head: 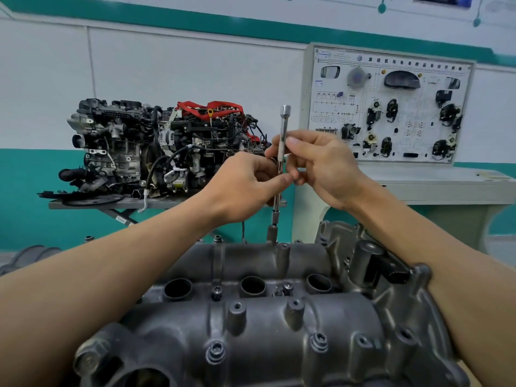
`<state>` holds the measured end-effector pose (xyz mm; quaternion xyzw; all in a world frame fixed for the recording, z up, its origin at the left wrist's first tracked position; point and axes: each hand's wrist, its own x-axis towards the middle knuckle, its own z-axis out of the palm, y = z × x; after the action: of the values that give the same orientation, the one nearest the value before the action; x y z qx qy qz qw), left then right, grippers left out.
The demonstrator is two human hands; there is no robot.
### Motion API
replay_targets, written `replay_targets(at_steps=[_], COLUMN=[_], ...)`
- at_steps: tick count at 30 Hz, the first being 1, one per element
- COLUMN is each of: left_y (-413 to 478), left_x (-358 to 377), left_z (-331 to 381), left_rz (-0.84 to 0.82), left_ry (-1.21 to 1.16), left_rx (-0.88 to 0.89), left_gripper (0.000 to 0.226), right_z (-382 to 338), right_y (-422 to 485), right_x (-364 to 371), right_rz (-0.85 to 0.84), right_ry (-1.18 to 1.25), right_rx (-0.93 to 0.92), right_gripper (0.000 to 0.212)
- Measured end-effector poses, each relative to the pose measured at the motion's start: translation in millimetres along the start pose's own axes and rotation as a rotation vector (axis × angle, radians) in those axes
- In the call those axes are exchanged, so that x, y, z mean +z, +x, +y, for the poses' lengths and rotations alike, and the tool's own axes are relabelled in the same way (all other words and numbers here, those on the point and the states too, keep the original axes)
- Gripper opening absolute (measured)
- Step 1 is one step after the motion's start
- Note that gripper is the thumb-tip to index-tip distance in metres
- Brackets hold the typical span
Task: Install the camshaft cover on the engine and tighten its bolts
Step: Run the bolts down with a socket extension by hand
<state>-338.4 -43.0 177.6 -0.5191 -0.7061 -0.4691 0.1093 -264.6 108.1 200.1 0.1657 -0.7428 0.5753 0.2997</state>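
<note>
The left hand [245,185] and right hand [321,166] both pinch a long silver tool [284,124] that stands upright. Its bottom tip sits on the far edge of the grey camshaft cover [251,317]. Behind, another engine [156,146] rests on a table [83,204], beside a white board [391,107] of car parts.

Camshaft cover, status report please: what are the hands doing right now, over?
Both on tool: left hand and right hand pinch the upright extension bar. Its socket sits at the far edge of the camshaft cover. Nothing blocking it.
</note>
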Motion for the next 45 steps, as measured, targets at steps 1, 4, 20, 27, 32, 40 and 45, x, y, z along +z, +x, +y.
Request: replay_targets(at_steps=[1,4,20,27,32,40,45], left_y=[-0.4,-0.4,2.1,-1.6,-2.4,-1.2,-2.8], left_x=[0.3,-0.2,-0.8,-0.4,1.4,5.3,6.1], left_z=[0.2,0.7,-1.0,3.1,-0.2,1.6,-0.4], left_rz=[0.006,0.036,0.023,-0.076,0.003,-0.074,-0.074], left_ry=[0.004,-0.022,0.039,0.082,0.099,0.152,0.187], left_rx=[0.007,0.028,-0.018,-0.013,-0.025,-0.016,-0.015], left_gripper=[0.034,0.034,0.018,0.016,0.025,0.023,0.038], right_z=[0.0,0.1,9.1,8.1,7.7,7.3,7.9], right_y=[-0.1,0.2,4.8,4.6,4.5,4.1,4.2], right_x=[0.8,1.4,-3.8,-4.1,-2.6,-4.3,-1.6], right_rz=[0.012,0.06,0.109,-0.008,0.07,-0.018,0.014], right_ry=[-0.01,-0.011,-0.081,-0.106,-0.21,-0.122,-0.177], right_rx=[-0.015,-0.02,-0.056,0.023,-0.083,0.034,-0.031], right_gripper=[0.021,0.018,0.045,0.02,0.021,0.025,0.025])
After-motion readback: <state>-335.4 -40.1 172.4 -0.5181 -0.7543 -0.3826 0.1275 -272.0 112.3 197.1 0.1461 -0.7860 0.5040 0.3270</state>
